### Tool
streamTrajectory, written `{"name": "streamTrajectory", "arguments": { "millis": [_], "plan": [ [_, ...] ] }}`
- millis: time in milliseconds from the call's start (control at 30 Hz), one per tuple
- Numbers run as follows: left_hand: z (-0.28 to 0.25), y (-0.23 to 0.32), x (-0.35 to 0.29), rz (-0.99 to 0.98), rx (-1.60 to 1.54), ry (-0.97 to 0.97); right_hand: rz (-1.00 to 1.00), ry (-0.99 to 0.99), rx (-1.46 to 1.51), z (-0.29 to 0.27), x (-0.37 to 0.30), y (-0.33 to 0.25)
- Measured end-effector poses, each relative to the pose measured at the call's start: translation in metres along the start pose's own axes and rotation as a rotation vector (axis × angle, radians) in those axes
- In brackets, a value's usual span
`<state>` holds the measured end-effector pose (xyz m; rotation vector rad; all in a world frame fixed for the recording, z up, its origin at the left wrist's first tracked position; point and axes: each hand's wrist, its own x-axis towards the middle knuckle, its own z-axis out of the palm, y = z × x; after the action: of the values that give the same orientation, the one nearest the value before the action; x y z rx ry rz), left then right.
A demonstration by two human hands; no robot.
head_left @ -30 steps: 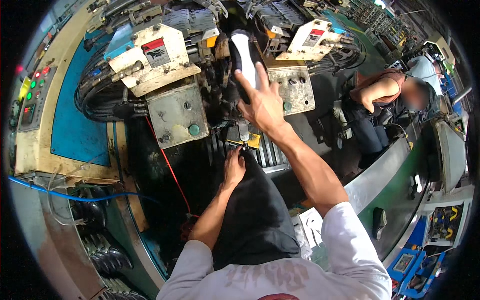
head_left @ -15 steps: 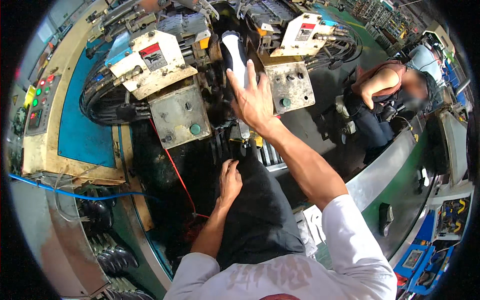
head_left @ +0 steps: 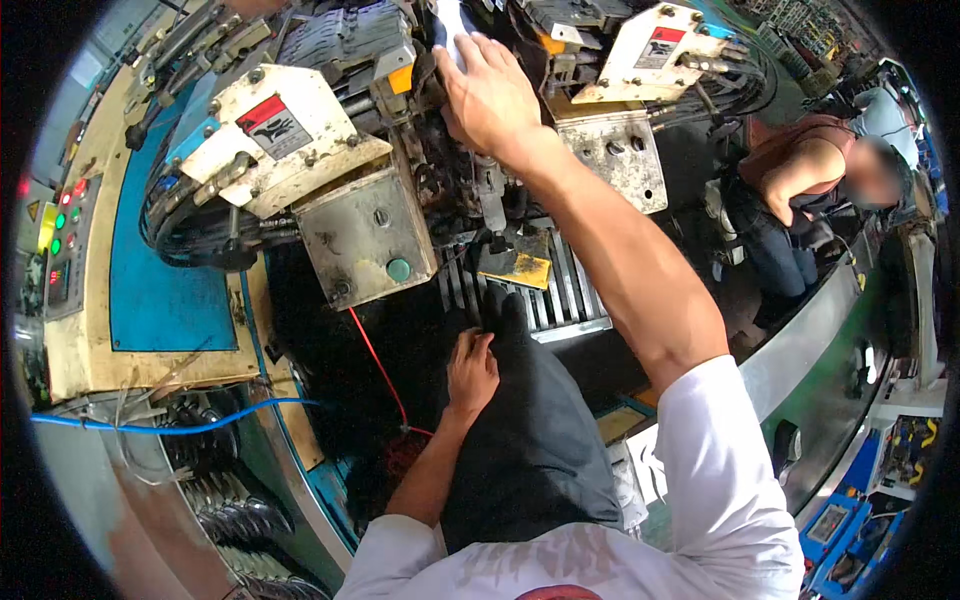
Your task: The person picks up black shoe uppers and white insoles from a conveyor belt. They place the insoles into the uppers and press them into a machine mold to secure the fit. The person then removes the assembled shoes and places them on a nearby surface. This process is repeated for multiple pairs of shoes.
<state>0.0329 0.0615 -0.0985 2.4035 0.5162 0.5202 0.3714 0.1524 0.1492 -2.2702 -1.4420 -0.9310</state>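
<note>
A shoe point(head_left: 452, 22), white along its middle with dark edges, sits in the gap between the machine's two halves at the top of the view. My right hand point(head_left: 492, 100) reaches up to it with the thumb on its left side and the fingers over its right. The palm covers the near end of the shoe, and its far end is cut off by the view's upper rim. My left hand point(head_left: 473, 378) hangs by my dark trouser leg with loosely bent fingers and nothing in it.
Worn metal boxes point(head_left: 370, 240) with knobs flank the gap. A yellow-edged block point(head_left: 522, 265) sits on a slatted metal grate point(head_left: 570, 290). A lit button panel point(head_left: 72, 245) stands left, above a blue hose point(head_left: 200, 428). Another person point(head_left: 800, 200) sits at the right beside a metal-edged bench.
My right hand has moved upward and farther away with the shoe under it. The view has shifted, so the grate and yellow-edged block show more. My left hand stays low and empty.
</note>
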Motion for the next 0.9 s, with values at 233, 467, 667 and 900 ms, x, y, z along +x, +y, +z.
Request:
{"name": "streamTrajectory", "arguments": {
  "millis": [233, 467, 667, 900],
  "plan": [
    [0.018, -0.008, 0.008, 0.007, 0.035, -0.110, -0.006, 0.084, -0.020, -0.004, 0.024, 0.001],
    [0.024, -0.010, 0.005, 0.043, 0.038, -0.070, 0.051, -0.102, 0.065, -0.037, 0.047, -0.006],
    [0.014, -0.005, 0.005, 0.051, 0.032, -0.070, 0.077, -0.005, 0.183, -0.039, 0.030, 0.006],
    [0.002, 0.004, 0.005, -0.018, -0.040, -0.070, 0.409, -0.005, 0.572, -0.124, -0.244, -0.007]
  ]
}}
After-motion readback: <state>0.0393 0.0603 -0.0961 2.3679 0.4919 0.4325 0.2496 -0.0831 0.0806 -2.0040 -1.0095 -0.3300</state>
